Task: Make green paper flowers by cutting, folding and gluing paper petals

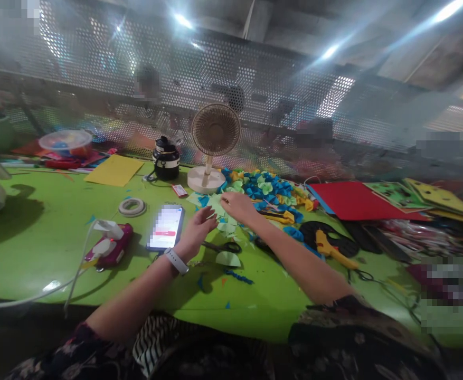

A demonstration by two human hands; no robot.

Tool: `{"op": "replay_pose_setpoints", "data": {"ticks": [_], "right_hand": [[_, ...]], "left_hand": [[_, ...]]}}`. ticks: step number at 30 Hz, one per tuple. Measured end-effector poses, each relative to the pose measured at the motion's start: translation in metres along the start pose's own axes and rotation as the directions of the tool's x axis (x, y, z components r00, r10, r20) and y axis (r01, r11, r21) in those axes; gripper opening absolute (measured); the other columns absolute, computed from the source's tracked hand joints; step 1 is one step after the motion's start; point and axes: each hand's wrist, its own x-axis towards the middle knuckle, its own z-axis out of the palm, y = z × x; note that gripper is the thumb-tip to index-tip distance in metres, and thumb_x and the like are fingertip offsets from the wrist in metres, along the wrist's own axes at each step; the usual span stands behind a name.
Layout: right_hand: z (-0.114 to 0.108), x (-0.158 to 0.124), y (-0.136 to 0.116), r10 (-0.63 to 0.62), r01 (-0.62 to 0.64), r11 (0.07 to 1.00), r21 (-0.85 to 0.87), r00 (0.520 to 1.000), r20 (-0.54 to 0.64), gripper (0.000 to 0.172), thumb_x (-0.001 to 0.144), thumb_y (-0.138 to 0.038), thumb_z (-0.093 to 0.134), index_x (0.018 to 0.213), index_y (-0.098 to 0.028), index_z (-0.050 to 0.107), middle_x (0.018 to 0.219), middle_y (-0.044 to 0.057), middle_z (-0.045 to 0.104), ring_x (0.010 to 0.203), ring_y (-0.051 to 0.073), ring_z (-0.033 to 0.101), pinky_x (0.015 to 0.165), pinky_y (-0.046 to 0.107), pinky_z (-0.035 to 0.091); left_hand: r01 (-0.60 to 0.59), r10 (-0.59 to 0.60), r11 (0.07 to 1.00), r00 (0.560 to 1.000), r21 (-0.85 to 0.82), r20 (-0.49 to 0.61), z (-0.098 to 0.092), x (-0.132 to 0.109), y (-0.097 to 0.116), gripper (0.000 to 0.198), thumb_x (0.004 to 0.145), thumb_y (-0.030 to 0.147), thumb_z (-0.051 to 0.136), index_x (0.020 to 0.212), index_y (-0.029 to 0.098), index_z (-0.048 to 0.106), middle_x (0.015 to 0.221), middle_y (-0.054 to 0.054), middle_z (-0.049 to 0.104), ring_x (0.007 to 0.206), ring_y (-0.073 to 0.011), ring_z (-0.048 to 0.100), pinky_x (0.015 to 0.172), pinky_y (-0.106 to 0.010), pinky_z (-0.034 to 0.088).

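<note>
My right hand reaches over a loose pile of pale green paper pieces. Its fingers are curled together at the pile; whether a piece is pinched in them is hidden. Close by on the left, my left hand hovers with fingers stretched out and nothing visible in it. Below the hands lie dark-handled scissors, a folded pale green paper half-circle and a twisted blue strip. Behind my right hand spreads a heap of blue, green and yellow paper flowers.
A small fan and a black jar-shaped bottle stand at the back. Left are a lit phone, a tape roll and a purple power strip with cables. Right are a yellow glue gun and red card.
</note>
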Motion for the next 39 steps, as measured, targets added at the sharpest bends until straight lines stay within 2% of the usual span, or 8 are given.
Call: {"op": "replay_pose_setpoints", "data": {"ticks": [4,9,13,17,25,30,34,39], "right_hand": [[0.001,-0.045,-0.009,-0.138,0.142,0.99,0.027,0.984,-0.109,0.029,0.097,-0.025,0.04,0.1,-0.014,0.067,0.101,0.011,0.07,0.098,0.022,0.061,0.085,0.031,0.041],[0.017,-0.075,-0.004,-0.251,0.305,0.944,0.129,0.913,-0.323,0.025,0.096,-0.023,0.044,0.101,-0.016,0.067,0.109,0.013,0.069,0.104,0.025,0.058,0.093,0.04,0.04],[0.024,-0.087,0.007,-0.239,0.366,0.899,0.238,0.869,-0.433,0.024,0.095,-0.031,0.05,0.108,-0.02,0.066,0.118,0.011,0.066,0.112,0.025,0.056,0.101,0.045,0.038],[0.027,-0.097,0.011,-0.128,0.357,0.846,0.396,0.857,-0.5,0.021,0.094,-0.033,0.052,0.103,-0.024,0.069,0.125,0.009,0.063,0.119,0.024,0.054,0.103,0.044,0.04],[0.034,-0.101,0.009,0.07,0.313,0.623,0.717,0.891,-0.449,0.019,0.09,-0.039,0.06,0.095,-0.023,0.07,0.116,0.009,0.067,0.112,0.022,0.06,0.1,0.041,0.045],[0.032,-0.107,0.009,0.17,0.27,0.523,0.809,0.897,-0.409,0.019,0.088,-0.041,0.062,0.091,-0.022,0.065,0.115,0.008,0.066,0.111,0.022,0.06,0.1,0.04,0.044],[0.033,-0.11,0.007,0.236,0.228,0.421,0.878,0.907,-0.348,0.024,0.086,-0.044,0.062,0.08,-0.02,0.061,0.109,0.009,0.066,0.106,0.022,0.062,0.092,0.035,0.05],[0.035,-0.11,0.003,0.283,0.209,0.362,0.908,0.904,-0.321,0.028,0.083,-0.046,0.065,0.078,-0.019,0.061,0.096,0.007,0.066,0.085,0.018,0.065,0.079,0.032,0.054]], "left_hand": [[0.094,-0.091,0.995,0.991,-0.028,0.1,0.003,-0.004,-0.006,0.044,0.068,0.005,0.071,0.108,0.022,0.065,0.129,-0.008,0.061,0.12,-0.0241,0.057,0.105,-0.042,0.045],[0.151,-0.124,0.985,0.957,-0.087,0.262,0.005,-0.011,-0.004,0.037,0.072,0.008,0.066,0.106,0.022,0.067,0.111,-0.005,0.067,0.098,-0.017,0.065,0.096,-0.037,0.05],[0.166,-0.129,0.982,0.942,-0.094,0.311,0.008,-0.015,0.001,0.037,0.072,0.01,0.07,0.107,0.021,0.068,0.114,-0.005,0.067,0.093,-0.0154,0.066,0.095,-0.034,0.05],[0.185,-0.149,0.98,0.933,-0.08,0.327,0.012,-0.02,0.004,0.04,0.071,0.01,0.074,0.109,0.021,0.068,0.113,-0.005,0.069,0.096,-0.0166,0.067,0.097,-0.035,0.05],[0.192,-0.176,0.981,0.941,-0.029,0.29,0.012,-0.02,0.001,0.03,0.068,0.021,0.082,0.097,0.017,0.073,0.093,-0.004,0.076,0.084,-0.0146,0.07,0.091,-0.031,0.053],[0.17,-0.166,0.985,0.954,0.005,0.248,0.013,-0.021,-0.001,0.032,0.067,0.027,0.084,0.095,0.016,0.074,0.091,-0.005,0.077,0.084,-0.0151,0.071,0.088,-0.03,0.054],[0.116,-0.126,0.992,0.963,0.055,0.24,0.012,-0.022,-0.003,0.036,0.067,0.028,0.084,0.1,0.017,0.073,0.093,-0.006,0.077,0.084,-0.017,0.072,0.085,-0.03,0.055],[0.069,-0.092,0.993,0.96,0.093,0.264,0.01,-0.023,-0.004,0.042,0.071,0.027,0.082,0.109,0.016,0.07,0.093,-0.007,0.078,0.083,-0.0171,0.073,0.087,-0.032,0.056]]}}
